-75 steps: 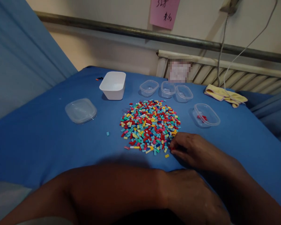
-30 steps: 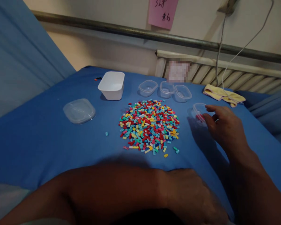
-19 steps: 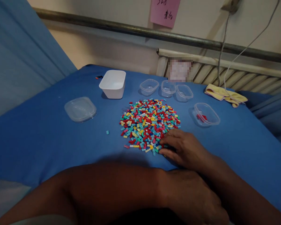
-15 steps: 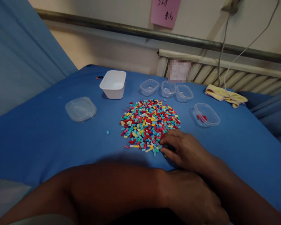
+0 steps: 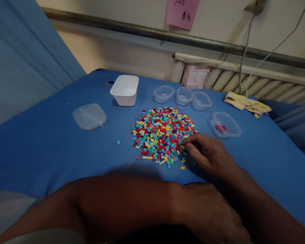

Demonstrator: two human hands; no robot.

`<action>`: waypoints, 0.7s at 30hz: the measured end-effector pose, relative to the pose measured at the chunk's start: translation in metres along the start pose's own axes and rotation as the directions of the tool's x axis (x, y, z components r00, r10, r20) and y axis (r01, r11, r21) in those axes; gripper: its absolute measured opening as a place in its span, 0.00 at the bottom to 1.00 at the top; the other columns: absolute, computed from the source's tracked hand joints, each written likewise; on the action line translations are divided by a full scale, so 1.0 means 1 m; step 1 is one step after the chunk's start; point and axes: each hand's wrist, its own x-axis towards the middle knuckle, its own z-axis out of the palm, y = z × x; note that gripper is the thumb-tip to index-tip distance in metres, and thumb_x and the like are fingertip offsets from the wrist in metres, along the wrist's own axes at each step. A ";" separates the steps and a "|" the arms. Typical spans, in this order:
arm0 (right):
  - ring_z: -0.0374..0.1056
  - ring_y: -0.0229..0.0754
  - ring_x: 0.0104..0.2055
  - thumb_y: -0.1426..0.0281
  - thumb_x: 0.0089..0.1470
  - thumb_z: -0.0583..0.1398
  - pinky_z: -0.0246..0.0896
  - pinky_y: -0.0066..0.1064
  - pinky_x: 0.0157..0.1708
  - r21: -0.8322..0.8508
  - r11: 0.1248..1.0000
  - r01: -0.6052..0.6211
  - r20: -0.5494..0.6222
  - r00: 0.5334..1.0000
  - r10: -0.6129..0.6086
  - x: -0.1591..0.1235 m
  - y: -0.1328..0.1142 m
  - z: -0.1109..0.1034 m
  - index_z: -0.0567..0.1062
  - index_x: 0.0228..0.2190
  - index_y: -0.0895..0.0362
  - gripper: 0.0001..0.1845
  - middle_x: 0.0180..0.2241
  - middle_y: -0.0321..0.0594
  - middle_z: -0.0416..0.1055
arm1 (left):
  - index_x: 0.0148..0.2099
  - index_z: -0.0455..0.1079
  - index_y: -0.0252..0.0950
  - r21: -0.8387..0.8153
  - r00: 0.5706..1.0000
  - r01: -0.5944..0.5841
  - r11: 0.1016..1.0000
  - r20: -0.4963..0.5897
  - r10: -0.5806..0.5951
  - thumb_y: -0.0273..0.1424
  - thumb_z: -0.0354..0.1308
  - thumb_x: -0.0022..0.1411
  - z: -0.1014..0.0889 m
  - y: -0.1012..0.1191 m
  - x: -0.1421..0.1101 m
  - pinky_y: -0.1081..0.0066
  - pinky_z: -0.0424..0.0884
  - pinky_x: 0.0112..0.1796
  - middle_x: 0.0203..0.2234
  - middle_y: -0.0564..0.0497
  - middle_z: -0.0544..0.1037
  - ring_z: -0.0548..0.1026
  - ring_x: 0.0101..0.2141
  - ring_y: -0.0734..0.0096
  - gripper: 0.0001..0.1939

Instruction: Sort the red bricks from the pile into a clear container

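A round pile of small bricks (image 5: 164,135) in red, teal, yellow and pink lies on the blue cloth (image 5: 53,149). My right hand (image 5: 210,154) rests at the pile's lower right edge, thumb and forefinger pinched together on something too small to name. A clear tub (image 5: 225,124) holding a few red bricks stands just beyond it to the right. My left hand (image 5: 213,217) lies flat at the near edge, forearm crossing in front of me, fingers mostly out of sight.
A white tub (image 5: 125,89) and three small clear tubs (image 5: 183,96) stand behind the pile. A clear lidded tub (image 5: 89,116) sits at the left. A yellow cloth (image 5: 247,104) lies at the far right. One teal brick (image 5: 118,142) lies apart.
My right hand went out to the clear tub with red bricks, came back to the pile's near edge, and has now slid a little right and up along the edge. The left arm stayed still.
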 end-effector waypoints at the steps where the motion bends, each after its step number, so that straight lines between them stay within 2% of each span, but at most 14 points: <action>1: 0.76 0.43 0.36 0.70 0.69 0.60 0.68 0.35 0.38 0.007 1.000 -0.006 -0.021 1.000 0.006 0.000 -0.001 0.001 0.79 0.42 0.52 0.06 0.36 0.39 0.81 | 0.36 0.73 0.42 -0.016 1.000 -0.003 1.000 0.011 0.003 0.33 0.58 0.73 0.000 0.000 0.000 0.64 0.70 0.25 0.37 0.53 0.85 0.83 0.38 0.65 0.09; 3: 0.77 0.43 0.37 0.70 0.70 0.60 0.68 0.35 0.39 0.015 1.000 0.022 -0.001 1.000 -0.022 0.001 -0.002 0.005 0.79 0.43 0.52 0.06 0.37 0.39 0.82 | 0.37 0.74 0.41 -0.019 1.000 -0.013 1.000 0.015 0.013 0.32 0.58 0.72 0.000 -0.001 0.001 0.63 0.72 0.27 0.37 0.52 0.85 0.83 0.38 0.65 0.08; 6: 0.77 0.43 0.37 0.69 0.70 0.59 0.67 0.34 0.38 -0.046 0.996 0.075 0.112 0.991 -0.069 0.003 -0.002 0.010 0.79 0.44 0.53 0.08 0.38 0.40 0.82 | 0.37 0.75 0.40 0.018 1.000 -0.026 1.000 0.003 0.026 0.32 0.59 0.71 0.001 -0.002 0.003 0.62 0.74 0.31 0.36 0.52 0.85 0.84 0.39 0.63 0.07; 8: 0.77 0.43 0.36 0.69 0.70 0.58 0.66 0.34 0.36 -0.132 0.990 0.057 0.154 0.987 -0.036 0.003 0.001 0.009 0.79 0.44 0.54 0.09 0.38 0.40 0.83 | 0.37 0.75 0.41 0.014 1.000 -0.019 1.000 0.007 0.019 0.32 0.59 0.70 0.001 -0.001 0.004 0.63 0.74 0.30 0.36 0.52 0.85 0.84 0.39 0.63 0.07; 11: 0.78 0.43 0.34 0.67 0.70 0.59 0.64 0.34 0.34 -0.198 0.980 -0.010 0.116 0.993 0.033 0.003 0.007 0.003 0.79 0.43 0.53 0.08 0.37 0.40 0.83 | 0.39 0.76 0.40 0.002 0.999 -0.006 1.000 0.037 0.006 0.33 0.56 0.73 0.000 0.000 0.003 0.64 0.73 0.29 0.40 0.50 0.86 0.84 0.41 0.63 0.09; 15: 0.77 0.43 0.32 0.69 0.69 0.59 0.64 0.33 0.34 -0.174 0.985 -0.018 0.074 0.997 0.031 0.002 0.008 -0.002 0.78 0.43 0.53 0.07 0.34 0.39 0.83 | 0.44 0.77 0.39 -0.012 0.998 0.010 1.000 0.063 -0.010 0.34 0.55 0.74 0.001 0.000 0.003 0.63 0.74 0.29 0.43 0.49 0.86 0.84 0.42 0.61 0.10; 21: 0.78 0.47 0.44 0.69 0.71 0.61 0.69 0.37 0.42 -0.267 0.960 0.084 0.185 0.982 -0.034 0.006 0.007 0.010 0.79 0.49 0.54 0.09 0.45 0.45 0.82 | 0.44 0.78 0.39 0.026 1.000 -0.024 0.999 0.014 0.024 0.33 0.56 0.73 0.010 -0.004 0.003 0.61 0.74 0.29 0.40 0.51 0.85 0.84 0.40 0.62 0.09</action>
